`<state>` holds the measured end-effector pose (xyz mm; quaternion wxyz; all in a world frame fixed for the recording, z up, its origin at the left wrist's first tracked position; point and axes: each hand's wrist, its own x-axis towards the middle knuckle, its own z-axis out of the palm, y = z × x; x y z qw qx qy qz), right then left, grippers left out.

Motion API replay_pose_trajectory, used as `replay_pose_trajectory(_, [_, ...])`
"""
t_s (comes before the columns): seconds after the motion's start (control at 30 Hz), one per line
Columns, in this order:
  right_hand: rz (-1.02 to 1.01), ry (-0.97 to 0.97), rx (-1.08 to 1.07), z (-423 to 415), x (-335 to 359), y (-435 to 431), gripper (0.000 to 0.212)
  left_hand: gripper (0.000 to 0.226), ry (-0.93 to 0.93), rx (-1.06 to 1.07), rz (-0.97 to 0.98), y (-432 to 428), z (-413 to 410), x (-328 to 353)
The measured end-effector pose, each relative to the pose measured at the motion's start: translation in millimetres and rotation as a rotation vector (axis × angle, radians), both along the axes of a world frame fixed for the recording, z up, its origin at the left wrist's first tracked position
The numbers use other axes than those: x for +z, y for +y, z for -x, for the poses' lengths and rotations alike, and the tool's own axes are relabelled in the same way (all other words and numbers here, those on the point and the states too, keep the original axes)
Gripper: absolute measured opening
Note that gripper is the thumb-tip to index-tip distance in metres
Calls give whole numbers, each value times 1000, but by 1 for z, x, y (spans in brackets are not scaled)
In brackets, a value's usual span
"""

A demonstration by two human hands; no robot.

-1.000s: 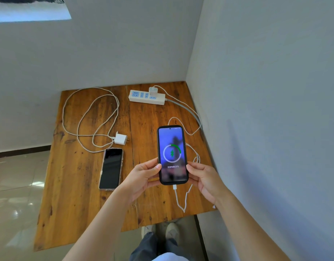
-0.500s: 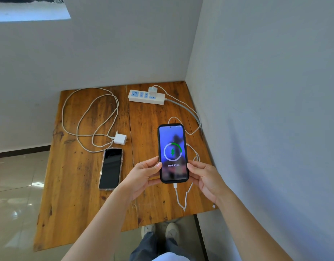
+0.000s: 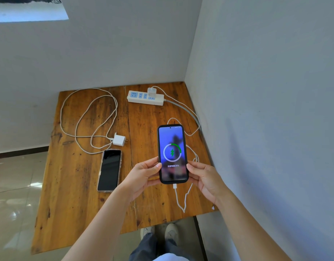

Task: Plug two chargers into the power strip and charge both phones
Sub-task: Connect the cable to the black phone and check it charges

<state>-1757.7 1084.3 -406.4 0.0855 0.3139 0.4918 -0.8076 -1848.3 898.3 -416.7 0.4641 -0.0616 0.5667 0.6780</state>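
Here both hands [image 3: 177,176] hold the lit phone [image 3: 172,153] between them.

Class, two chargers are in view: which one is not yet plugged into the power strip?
The charger lying loose on the table above the dark phone, prongs bare. The other charger sits in the power strip.

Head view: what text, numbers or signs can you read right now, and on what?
"目前电量26%": lit screen of the black-cased phone, below a green charging-bolt icon in a ring.
Status bar atop that screen: too small to read.
White power strip: no legible markings.
Dark-screened phone: nothing shown.
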Motion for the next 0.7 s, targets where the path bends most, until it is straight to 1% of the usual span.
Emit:
replay_pose_trajectory(0.3, [-2, -7, -3, 1, -1, 1, 19, 32, 8, 1, 7, 2, 1, 1])
replay_pose_trajectory(0.7, [-35, -31, 18, 3, -4, 4, 23, 27, 42, -13, 50, 2, 4, 1])
